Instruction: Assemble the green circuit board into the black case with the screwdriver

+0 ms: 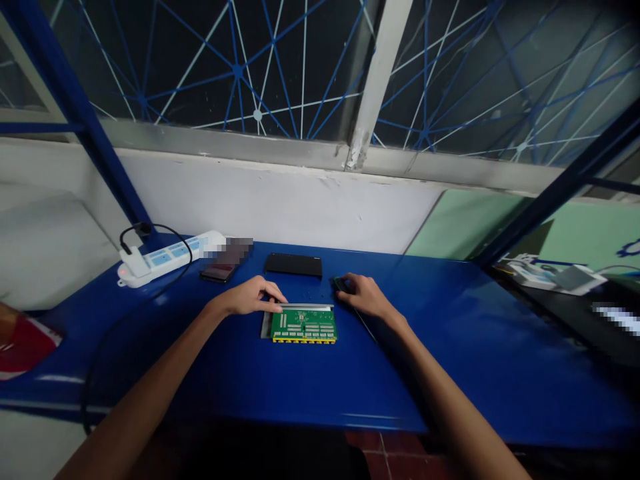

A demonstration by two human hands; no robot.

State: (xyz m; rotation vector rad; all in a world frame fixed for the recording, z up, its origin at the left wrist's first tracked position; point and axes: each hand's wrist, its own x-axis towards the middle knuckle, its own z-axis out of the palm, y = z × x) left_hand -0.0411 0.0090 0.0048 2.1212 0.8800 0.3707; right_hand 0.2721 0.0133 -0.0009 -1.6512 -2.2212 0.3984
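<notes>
Behind a glossy blue tabletop (475, 347), we see a white wall (280, 203) below window panes (210, 60) crossed by blue and white lines. Between our hands, near the middle of the tabletop, lies a rectangular green circuit board (306, 321), its row of yellow-edged connectors (304, 340) facing us and a silver-grey strip (313, 307) along its far edge. A flat grey piece (267, 327) shows past its left side. Our left hand (255, 297) has its fingers at the board's far left corner; we cannot tell whether they grip or only rest there. Our right hand (364, 295) is curled, fingers and thumb closed around a small dark object (340, 285) just beyond the board's far right corner. Farther back sits a flat black rectangular case (293, 265); left of it lie a dark, partly blurred slab (217, 270) and a white power strip (175, 258) with pale blue socket panels.
</notes>
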